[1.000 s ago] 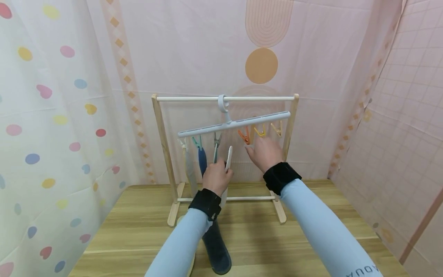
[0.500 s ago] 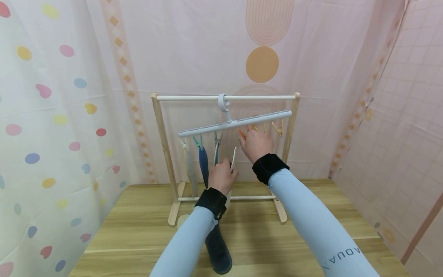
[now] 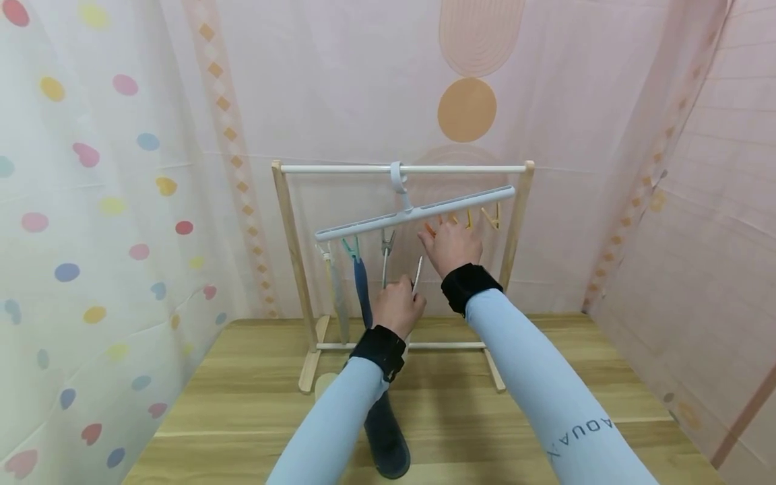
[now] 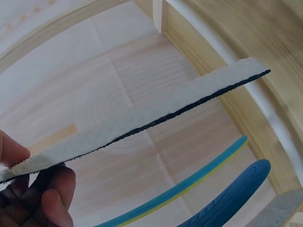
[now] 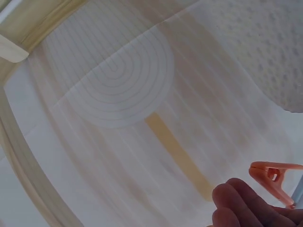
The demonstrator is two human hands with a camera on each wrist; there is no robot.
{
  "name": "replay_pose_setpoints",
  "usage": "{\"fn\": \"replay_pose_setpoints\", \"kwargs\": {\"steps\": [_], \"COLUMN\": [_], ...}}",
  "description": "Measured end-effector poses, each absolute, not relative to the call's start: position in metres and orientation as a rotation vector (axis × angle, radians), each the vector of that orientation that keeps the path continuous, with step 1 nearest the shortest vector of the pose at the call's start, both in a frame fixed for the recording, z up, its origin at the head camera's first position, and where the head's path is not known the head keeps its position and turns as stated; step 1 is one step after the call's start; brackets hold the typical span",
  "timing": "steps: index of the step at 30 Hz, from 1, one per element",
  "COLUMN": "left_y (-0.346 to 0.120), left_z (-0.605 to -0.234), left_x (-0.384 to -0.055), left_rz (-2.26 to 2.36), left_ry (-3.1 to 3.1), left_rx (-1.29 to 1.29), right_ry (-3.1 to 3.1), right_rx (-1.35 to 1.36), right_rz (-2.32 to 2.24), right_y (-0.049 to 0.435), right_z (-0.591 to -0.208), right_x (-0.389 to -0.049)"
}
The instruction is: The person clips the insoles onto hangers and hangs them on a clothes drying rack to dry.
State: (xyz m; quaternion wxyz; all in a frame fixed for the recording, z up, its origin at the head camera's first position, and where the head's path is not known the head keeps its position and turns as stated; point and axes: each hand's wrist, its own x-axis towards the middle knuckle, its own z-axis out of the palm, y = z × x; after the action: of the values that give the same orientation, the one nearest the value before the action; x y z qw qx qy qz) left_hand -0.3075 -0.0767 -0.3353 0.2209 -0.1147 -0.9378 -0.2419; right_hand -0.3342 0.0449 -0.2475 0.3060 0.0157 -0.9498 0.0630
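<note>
In the head view, my left hand (image 3: 398,306) holds a white insole (image 3: 417,275) upright below the hanger. The left wrist view shows its dark underside along the edge of the insole (image 4: 156,109), with thumb and fingers gripping one end. My right hand (image 3: 451,248) is raised under the hanger's right half, among an orange clip (image 5: 272,179) and a yellow clip (image 3: 469,219). In the right wrist view its fingers lie close together beside the orange clip, apart from it; the thumb is hidden there. The pale blue clip hanger (image 3: 418,214) tilts, right end higher.
A wooden rack (image 3: 291,256) carries the hanger on its white rod (image 3: 339,169). From the left clips hang a pale insole (image 3: 339,303), a blue insole (image 3: 362,286) and a thin teal one (image 4: 180,184). A light-yellow clip (image 3: 492,217) hangs far right. A dark insole (image 3: 388,441) lies on the table (image 3: 242,404).
My right hand has moved left along the clips, from the yellow one toward the orange one. My left hand has shifted slightly right with the white insole, which now shows more edge-on.
</note>
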Motion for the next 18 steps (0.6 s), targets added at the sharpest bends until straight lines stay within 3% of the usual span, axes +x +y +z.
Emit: {"fn": "replay_pose_setpoints", "kwargs": {"steps": [18], "left_y": [-0.075], "left_z": [-0.337], "left_x": [-0.304], "left_rz": [-0.688], "left_ry": [-2.56], "left_rx": [-0.387], "right_ry": [-2.498], "right_rx": [0.031], "right_rz": [0.167], "right_y": [0.039], "right_z": [-0.242], "right_x": [-0.344]}}
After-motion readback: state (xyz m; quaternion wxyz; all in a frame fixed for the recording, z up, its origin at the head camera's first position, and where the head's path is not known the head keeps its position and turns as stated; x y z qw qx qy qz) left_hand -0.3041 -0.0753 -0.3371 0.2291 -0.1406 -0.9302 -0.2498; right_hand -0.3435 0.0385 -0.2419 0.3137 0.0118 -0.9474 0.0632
